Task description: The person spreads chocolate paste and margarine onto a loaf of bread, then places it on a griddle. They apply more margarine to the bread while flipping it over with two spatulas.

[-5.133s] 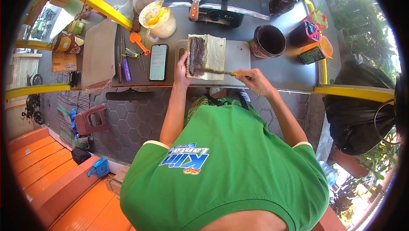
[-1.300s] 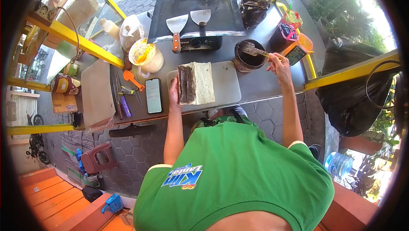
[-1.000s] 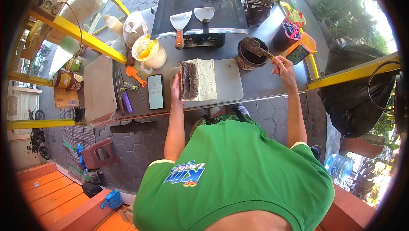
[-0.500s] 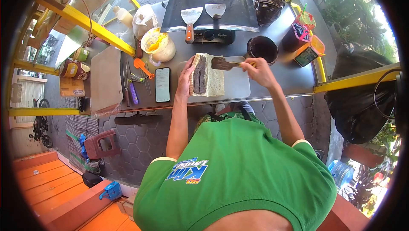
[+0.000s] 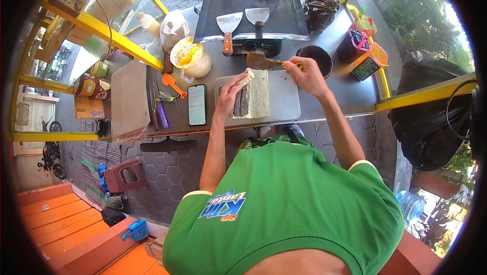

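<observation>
My left hand [image 5: 231,95] is closed on the left side of a thick block of white bread [image 5: 259,96], its fingers lifting the edge of a slice. A dark brown filling shows in a band along the bread's left part. In my right hand [image 5: 308,76] is the handle of a spreader [image 5: 262,62], whose blade is coated in brown paste. The blade hovers above the bread's far end, apart from it. The bread lies on a pale cutting board [image 5: 288,100]. Just beyond my right hand stands a dark round tub [image 5: 324,57], partly covered by that hand.
Two scrapers, one wood-handled [image 5: 228,29], rest on the black griddle [image 5: 248,1]. Left of the board are a tub of yellow spread [image 5: 195,62], a phone [image 5: 197,105], an orange scoop [image 5: 173,85] and knives. Drink cups [image 5: 352,42] and a black bag [image 5: 320,4] stand right.
The spreader has risen off the bread and moved away from me and slightly left. My left hand has slid to the far corner of the bread, where the slice edge now curls up.
</observation>
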Demonstrator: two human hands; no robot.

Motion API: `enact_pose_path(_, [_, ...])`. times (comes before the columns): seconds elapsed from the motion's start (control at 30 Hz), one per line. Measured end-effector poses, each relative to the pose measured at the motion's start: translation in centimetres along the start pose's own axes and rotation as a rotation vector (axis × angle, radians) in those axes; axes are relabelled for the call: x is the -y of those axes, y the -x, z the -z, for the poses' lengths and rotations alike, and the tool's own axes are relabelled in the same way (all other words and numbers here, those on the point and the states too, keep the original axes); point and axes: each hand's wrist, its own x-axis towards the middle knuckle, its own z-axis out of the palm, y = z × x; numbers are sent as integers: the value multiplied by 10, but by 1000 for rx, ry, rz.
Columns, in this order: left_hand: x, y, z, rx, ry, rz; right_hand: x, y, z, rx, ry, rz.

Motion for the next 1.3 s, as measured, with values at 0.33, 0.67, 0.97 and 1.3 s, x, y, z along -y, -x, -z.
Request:
enact_pose_path(0.33, [58, 14, 12, -236, 907, 142, -31, 53, 101, -465, 90, -129])
enact_pose_path(0.67, [80, 18, 18, -214, 1029, 207, -79, 29, 88, -386, 389, -254])
enact_pose_path(0.97, [69, 18, 11, -251, 1015, 221, -74, 31, 90, -289, -228, -243])
enact_pose_path(1.3, [76, 16, 16, -232, 1018, 220, -76, 66, 102, -296, -475, -225])
